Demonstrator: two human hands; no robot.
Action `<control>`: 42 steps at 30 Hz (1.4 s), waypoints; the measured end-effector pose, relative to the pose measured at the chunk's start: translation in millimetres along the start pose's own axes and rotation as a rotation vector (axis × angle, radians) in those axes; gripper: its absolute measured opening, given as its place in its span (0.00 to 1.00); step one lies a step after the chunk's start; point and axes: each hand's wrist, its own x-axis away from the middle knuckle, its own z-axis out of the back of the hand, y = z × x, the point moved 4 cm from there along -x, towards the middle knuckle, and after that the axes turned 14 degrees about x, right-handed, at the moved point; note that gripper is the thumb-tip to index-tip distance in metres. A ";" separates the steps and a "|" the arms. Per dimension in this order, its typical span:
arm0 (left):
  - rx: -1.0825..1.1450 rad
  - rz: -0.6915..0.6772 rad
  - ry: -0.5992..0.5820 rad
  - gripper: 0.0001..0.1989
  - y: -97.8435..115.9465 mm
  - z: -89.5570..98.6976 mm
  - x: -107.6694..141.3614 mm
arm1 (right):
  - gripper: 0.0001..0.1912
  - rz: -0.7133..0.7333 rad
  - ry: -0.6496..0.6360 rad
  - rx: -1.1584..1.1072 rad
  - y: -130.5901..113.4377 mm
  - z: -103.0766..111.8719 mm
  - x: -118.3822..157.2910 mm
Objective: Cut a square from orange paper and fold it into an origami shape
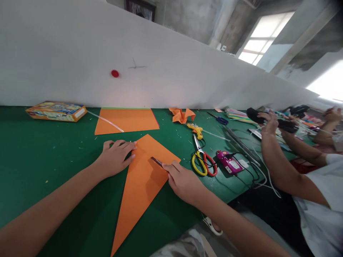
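Note:
A folded orange sheet of paper [144,178], kite-shaped with a long point towards me, lies on the green table. My left hand [114,159] rests at its upper left edge, thumb and fingers apart and their tips touching the paper. A slim dark stick-like tool [156,161] is gripped in my right hand [184,180], its far end over the upper middle of the paper. What kind of tool it is, I cannot make out. The right hand's fingers are closed round the tool, near the paper's right corner.
Behind lie orange sheets [128,119] and a colourful box [57,111]. To the right are scissors [200,157], a yellow glue gun [197,130], a crumpled orange paper [180,115] and a magenta device [229,162] with cables. Another person's hand [270,121] holds a black object.

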 end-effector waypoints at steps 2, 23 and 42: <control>0.006 -0.004 0.003 0.24 -0.8 -0.4 -0.5 | 0.22 -0.002 0.003 -0.008 0.3 0.2 0.9; 0.033 -0.008 0.028 0.22 -0.4 0.1 -0.6 | 0.22 0.009 -0.012 0.025 1.6 3.2 7.3; 0.027 -0.009 0.017 0.23 0.7 1.0 0.5 | 0.24 0.001 -0.024 0.066 2.4 -1.9 16.4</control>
